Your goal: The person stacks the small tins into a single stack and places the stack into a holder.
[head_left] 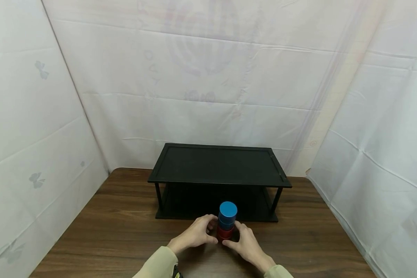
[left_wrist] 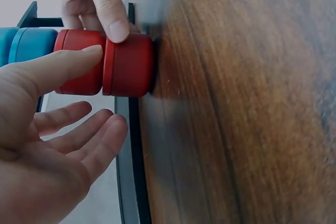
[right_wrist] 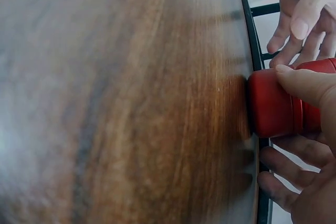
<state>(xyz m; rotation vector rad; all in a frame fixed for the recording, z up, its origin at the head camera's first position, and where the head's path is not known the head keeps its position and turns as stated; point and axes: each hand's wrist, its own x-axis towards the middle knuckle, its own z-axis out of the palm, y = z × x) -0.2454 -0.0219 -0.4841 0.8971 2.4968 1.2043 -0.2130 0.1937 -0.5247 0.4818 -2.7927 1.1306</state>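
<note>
Small round lidded tins stand stacked upright on the wooden table, with a blue tin (head_left: 228, 209) on top. Another blue tin (left_wrist: 34, 43) is under it, then an upper red tin (left_wrist: 84, 82) and a lower red tin (left_wrist: 131, 69) at the base. My right hand (head_left: 247, 242) grips the lower red tin, thumb on its near side and fingers around the far side. To the left of the stack, my left hand (head_left: 196, 233) has its thumb and fingers spread loosely. In the right wrist view it appears apart from the tins.
Behind the stack stands a black two-level rack (head_left: 217, 164), its lower shelf near the tabletop. The brown wooden table (head_left: 125, 220) spreads on both sides. White sheets (head_left: 201, 77) hang behind and along both sides.
</note>
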